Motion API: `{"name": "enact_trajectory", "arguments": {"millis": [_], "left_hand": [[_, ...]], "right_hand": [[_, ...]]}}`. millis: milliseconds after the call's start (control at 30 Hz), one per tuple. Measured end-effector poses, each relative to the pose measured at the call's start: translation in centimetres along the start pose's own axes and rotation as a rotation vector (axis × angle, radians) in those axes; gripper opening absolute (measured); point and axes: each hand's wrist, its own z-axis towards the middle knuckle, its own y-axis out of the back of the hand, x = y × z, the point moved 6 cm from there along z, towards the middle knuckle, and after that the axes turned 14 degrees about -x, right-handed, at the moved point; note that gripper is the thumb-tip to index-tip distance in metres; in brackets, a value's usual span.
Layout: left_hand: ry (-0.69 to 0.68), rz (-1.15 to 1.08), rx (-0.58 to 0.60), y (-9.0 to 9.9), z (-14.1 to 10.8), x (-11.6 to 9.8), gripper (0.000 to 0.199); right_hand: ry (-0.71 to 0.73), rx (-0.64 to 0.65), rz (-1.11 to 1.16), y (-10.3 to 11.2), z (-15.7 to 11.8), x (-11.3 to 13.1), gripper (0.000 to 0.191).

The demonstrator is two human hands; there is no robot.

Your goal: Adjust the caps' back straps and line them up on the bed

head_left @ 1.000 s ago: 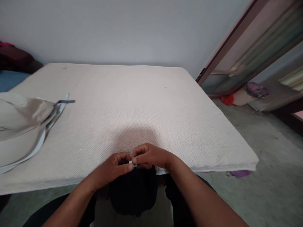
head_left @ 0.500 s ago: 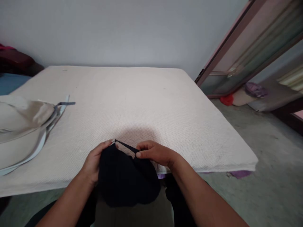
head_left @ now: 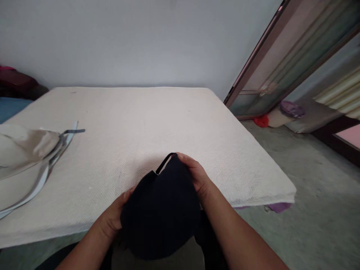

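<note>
A dark navy cloth item [head_left: 163,210], rounded like a cap, hangs over the near edge of the white-covered surface. My left hand [head_left: 116,210] grips its left side, with most fingers hidden behind the cloth. At the upper right edge, my right hand [head_left: 195,172] holds the cloth, its fingertips near the top point. A thin dark strap [head_left: 164,163] arches between the top point and the upper left edge, leaving a small gap beneath it.
Beige items with pale straps [head_left: 30,150] lie at the left on the white cover [head_left: 135,116]. Behind rises a plain wall. A door frame, a red object [head_left: 261,120] and a purple-topped bin [head_left: 292,109] stand at the right.
The dark cloth has turned and its top now points up to the right. My right hand has moved from the strap to the right edge; my left hand sits lower. The view has shifted slightly.
</note>
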Motion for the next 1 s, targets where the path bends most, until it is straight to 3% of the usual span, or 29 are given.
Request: {"name": "enact_trajectory", "arguments": {"millis": [133,200,300,433,667,767,867,1000], "left_hand": [[0.034,-0.15,-0.183,0.5,0.3,0.1,0.046],[0.016,-0.212,-0.203,0.4,0.6,-0.2,0.046],[-0.073,-0.262,-0.073,-0.1,1.1,-1.4,0.037],[-0.208,-0.31,0.106,-0.5,1.8,-4.3,0.037],[-0.589,-0.512,0.201,-1.2,1.6,-10.8,0.045],[-0.625,-0.511,0.292,-1.5,1.7,-11.8,0.043],[-0.642,-0.506,0.331,-1.4,1.7,-12.2,0.041],[-0.678,-0.517,0.275,-1.0,1.5,-12.5,0.041]], "right_hand": [[0.001,-0.093,0.069,0.7,0.3,0.6,0.011],[0.014,-0.151,0.097,1.0,0.4,1.1,0.01],[0.04,-0.162,0.071,1.0,0.4,1.6,0.011],[0.047,-0.083,-0.033,0.5,0.6,1.0,0.008],[-0.026,0.097,-0.002,0.1,0.1,-1.1,0.03],[-0.023,0.232,-0.095,-0.4,-1.1,-1.7,0.022],[-0.071,0.314,-0.153,-0.5,-2.0,-2.4,0.042],[-0.133,0.296,-0.142,0.5,-2.0,-2.7,0.054]]}}
